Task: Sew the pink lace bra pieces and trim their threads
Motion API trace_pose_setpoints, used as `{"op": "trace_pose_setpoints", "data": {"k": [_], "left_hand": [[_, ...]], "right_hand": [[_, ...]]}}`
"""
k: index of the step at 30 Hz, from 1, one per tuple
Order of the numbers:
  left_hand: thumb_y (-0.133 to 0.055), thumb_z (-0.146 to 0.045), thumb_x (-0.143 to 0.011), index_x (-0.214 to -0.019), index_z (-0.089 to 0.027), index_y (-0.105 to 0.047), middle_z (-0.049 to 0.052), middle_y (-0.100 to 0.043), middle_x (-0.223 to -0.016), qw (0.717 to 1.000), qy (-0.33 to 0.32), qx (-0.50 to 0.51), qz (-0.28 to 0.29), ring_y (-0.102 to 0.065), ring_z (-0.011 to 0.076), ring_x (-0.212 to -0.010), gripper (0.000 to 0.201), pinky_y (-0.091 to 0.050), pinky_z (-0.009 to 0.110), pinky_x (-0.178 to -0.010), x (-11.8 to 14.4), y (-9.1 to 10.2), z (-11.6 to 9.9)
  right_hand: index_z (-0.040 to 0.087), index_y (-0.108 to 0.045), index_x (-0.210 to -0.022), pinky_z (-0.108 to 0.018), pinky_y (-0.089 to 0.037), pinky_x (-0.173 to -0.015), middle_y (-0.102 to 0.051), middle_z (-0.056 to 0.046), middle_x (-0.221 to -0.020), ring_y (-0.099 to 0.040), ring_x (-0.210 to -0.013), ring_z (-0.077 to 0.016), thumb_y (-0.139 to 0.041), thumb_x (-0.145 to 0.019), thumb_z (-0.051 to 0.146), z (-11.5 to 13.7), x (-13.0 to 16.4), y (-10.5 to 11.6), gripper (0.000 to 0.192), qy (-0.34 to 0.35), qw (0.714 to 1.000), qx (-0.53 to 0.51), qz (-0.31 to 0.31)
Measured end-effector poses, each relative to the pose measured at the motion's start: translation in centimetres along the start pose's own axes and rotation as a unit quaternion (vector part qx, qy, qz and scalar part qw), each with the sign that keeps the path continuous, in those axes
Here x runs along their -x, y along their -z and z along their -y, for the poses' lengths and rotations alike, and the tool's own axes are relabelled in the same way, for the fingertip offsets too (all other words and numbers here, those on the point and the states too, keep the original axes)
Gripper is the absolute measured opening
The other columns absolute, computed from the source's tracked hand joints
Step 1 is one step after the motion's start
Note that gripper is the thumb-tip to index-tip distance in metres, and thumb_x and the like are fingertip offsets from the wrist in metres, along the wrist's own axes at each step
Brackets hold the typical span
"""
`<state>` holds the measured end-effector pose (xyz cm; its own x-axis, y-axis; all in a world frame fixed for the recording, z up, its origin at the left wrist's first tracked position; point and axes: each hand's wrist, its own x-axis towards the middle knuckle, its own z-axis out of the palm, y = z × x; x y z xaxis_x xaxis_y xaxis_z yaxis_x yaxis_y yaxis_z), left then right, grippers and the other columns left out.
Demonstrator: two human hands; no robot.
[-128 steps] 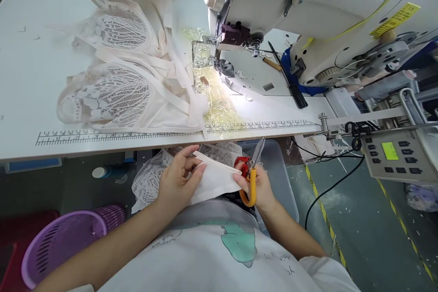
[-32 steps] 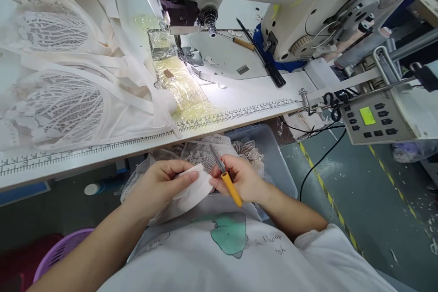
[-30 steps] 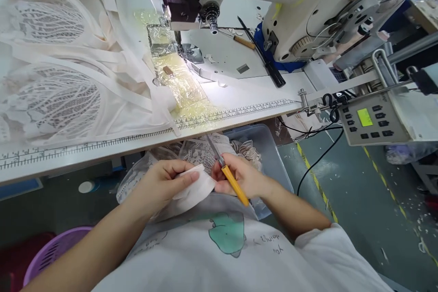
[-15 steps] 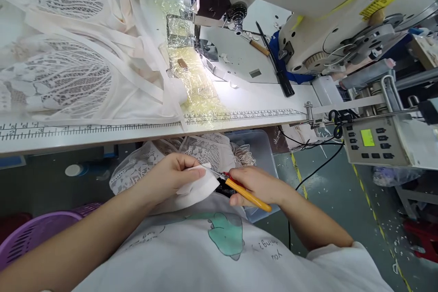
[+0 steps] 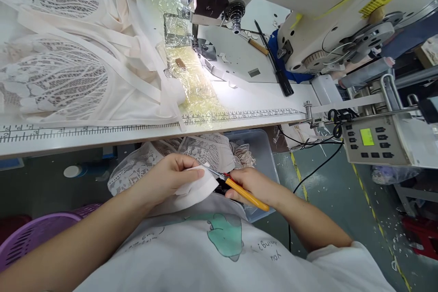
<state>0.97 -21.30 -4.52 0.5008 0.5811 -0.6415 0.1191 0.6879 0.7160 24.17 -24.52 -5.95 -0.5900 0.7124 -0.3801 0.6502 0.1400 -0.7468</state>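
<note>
Your left hand (image 5: 167, 178) pinches the white piece (image 5: 200, 188) in your lap; your right hand (image 5: 253, 183) grips the scissors (image 5: 236, 187), blades at its upper edge. Trimming looks underway, most of the edge uncut. The table (image 5: 102, 139) edge hangs close above; the bin (image 5: 260, 146) crowds your right.

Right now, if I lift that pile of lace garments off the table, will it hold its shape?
Probably not. The lace garments lie crumpled with loose straps trailing, so they would likely flop and drape. The openwork lace suggests they are light and may snag.
</note>
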Motion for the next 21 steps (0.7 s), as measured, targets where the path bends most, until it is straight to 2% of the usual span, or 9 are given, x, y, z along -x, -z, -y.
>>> {"op": "trace_pose_setpoints", "data": {"k": [8, 11, 15, 18, 21], "left_hand": [[-0.068, -0.042, -0.065, -0.061, -0.013, -0.062, -0.003, -0.044, -0.050, 0.999, -0.025, -0.034, -0.011, -0.031, 0.0073, -0.045, 0.030, -0.022, 0.020, -0.042, 0.0, 0.1, 0.2], [-0.068, -0.044, -0.064, -0.061, -0.013, -0.062, -0.003, -0.043, -0.049, 0.999, -0.023, -0.042, -0.025, -0.032, 0.0076, -0.045, 0.031, -0.022, 0.020, -0.043, 0.0, 0.1, 0.1], [-0.068, -0.048, -0.064, -0.060, -0.014, -0.060, -0.003, -0.044, -0.051, 0.997, -0.033, -0.057, -0.043, -0.033, 0.0077, -0.046, 0.035, -0.023, 0.020, -0.043, 0.0, 0.0, 0.0], [-0.066, -0.049, -0.066, -0.061, -0.014, -0.061, -0.002, -0.045, -0.052, 0.995, -0.045, -0.077, -0.044, -0.033, 0.0083, -0.048, 0.036, -0.024, 0.020, -0.044, 0.0, 0.0, 0.2], [-0.064, -0.048, -0.070, -0.064, -0.013, -0.062, -0.001, -0.046, -0.054, 0.992, -0.061, -0.100, -0.045, -0.035, 0.0089, -0.048, 0.035, -0.025, 0.021, -0.045, 0.2, 0.2, 0.2]], "right_hand": [[0.022, -0.032, -0.056, -0.024, -0.021, -0.043, -0.031, 0.004, -0.048, -0.027, -0.045, -0.0102, -0.043, -0.076, 0.080, -0.3, -0.3, -0.8, 0.063, -0.035, 0.996, -0.042, -0.071], [0.021, -0.030, -0.058, -0.023, -0.023, -0.045, -0.033, 0.004, -0.051, -0.028, -0.048, -0.0103, -0.047, -0.073, 0.080, 0.5, -0.4, -0.5, 0.062, -0.037, 0.989, -0.054, -0.135], [0.021, -0.034, -0.059, -0.023, -0.028, -0.049, -0.036, 0.003, -0.055, -0.033, -0.052, -0.0111, -0.056, -0.073, 0.071, 2.2, -0.6, -0.6, 0.056, 0.009, 0.972, -0.101, -0.213], [0.020, -0.039, -0.059, -0.023, -0.030, -0.048, -0.037, 0.003, -0.055, -0.035, -0.052, -0.0113, -0.058, -0.073, 0.067, 3.1, -1.2, -1.0, 0.053, 0.016, 0.968, -0.134, -0.213], [0.020, -0.041, -0.059, -0.022, -0.030, -0.046, -0.037, 0.004, -0.054, -0.034, -0.051, -0.0103, -0.063, -0.067, 0.068, 3.6, -1.9, -1.4, 0.053, -0.013, 0.966, -0.169, -0.195]]}}
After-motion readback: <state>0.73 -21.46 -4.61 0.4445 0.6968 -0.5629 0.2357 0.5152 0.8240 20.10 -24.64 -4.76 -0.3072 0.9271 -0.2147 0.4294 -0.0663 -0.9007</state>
